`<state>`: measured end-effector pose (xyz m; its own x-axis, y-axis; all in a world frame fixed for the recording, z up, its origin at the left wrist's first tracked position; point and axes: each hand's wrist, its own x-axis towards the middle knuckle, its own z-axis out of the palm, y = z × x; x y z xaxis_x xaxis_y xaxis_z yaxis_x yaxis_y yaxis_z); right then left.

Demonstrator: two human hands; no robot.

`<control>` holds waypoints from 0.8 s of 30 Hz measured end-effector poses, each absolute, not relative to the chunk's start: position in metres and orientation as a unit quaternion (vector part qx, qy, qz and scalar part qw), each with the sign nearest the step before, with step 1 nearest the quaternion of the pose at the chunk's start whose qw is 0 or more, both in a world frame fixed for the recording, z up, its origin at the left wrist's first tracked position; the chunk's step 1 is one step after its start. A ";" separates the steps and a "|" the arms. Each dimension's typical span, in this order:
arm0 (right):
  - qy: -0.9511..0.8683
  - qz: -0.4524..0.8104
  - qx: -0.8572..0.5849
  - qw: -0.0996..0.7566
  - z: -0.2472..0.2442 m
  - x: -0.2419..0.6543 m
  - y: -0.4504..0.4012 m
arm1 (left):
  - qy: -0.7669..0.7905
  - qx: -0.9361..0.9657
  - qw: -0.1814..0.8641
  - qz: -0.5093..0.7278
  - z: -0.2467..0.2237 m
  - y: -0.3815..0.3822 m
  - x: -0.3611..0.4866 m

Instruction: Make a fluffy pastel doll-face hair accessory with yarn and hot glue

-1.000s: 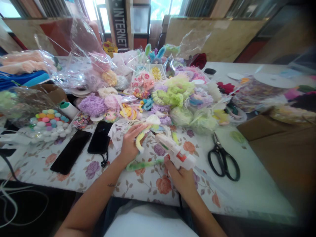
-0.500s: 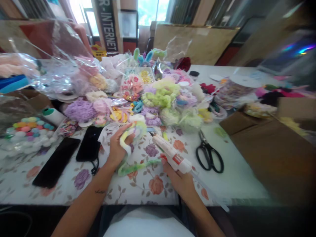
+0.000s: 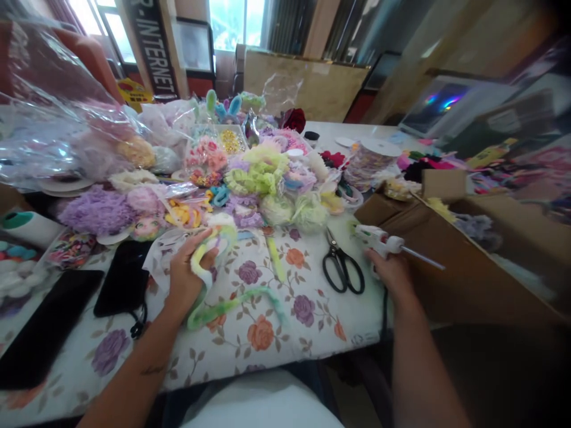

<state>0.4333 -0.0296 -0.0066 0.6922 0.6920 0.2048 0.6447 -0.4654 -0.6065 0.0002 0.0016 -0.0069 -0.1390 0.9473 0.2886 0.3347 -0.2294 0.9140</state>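
My left hand (image 3: 187, 270) is closed around a fuzzy pastel strip (image 3: 225, 236), bent into a curve, in yellow, white and green. Its green tail trails down and lies across the flowered tablecloth. At the right, my right hand (image 3: 390, 274) grips a white hot glue gun (image 3: 376, 236), with a long clear glue stick (image 3: 423, 258) poking out of its back end. Black-handled scissors (image 3: 342, 268) lie just left of that hand. A short yellow-green fuzzy piece (image 3: 275, 260) rests on the cloth between my hands.
Two black phones (image 3: 49, 324) (image 3: 121, 278) lie at the left. Across the back is a heap of craft supplies, with purple fluffy yarn (image 3: 96, 209), lime ruffled trim (image 3: 259, 169) and plastic bags (image 3: 49, 131). An open cardboard box (image 3: 464, 261) stands on the right, close to my right hand.
My right hand has carried the glue gun away to the right, from beside the strip to past the scissors. My left hand still holds the strip. The view has turned rightward.
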 end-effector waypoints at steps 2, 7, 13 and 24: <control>-0.387 0.074 -0.860 0.325 -0.009 0.437 -0.019 | 0.537 0.595 0.294 0.521 -0.010 0.003 0.000; -0.392 0.117 -0.861 0.303 -0.002 0.430 -0.026 | 0.514 0.611 0.271 0.538 -0.014 0.005 0.001; -0.336 -0.185 -0.866 0.321 -0.003 0.381 -0.078 | 0.471 0.654 0.199 0.557 -0.015 0.007 0.003; -0.675 0.347 -0.508 0.407 0.017 0.169 -0.044 | 0.439 0.713 0.098 0.538 -0.019 0.003 0.001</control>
<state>0.1694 -0.0440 0.0167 -0.1525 0.9684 0.1975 0.4033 0.2435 -0.8821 0.0009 0.0030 -0.0187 0.0353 0.7307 0.6817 0.5207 -0.5957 0.6116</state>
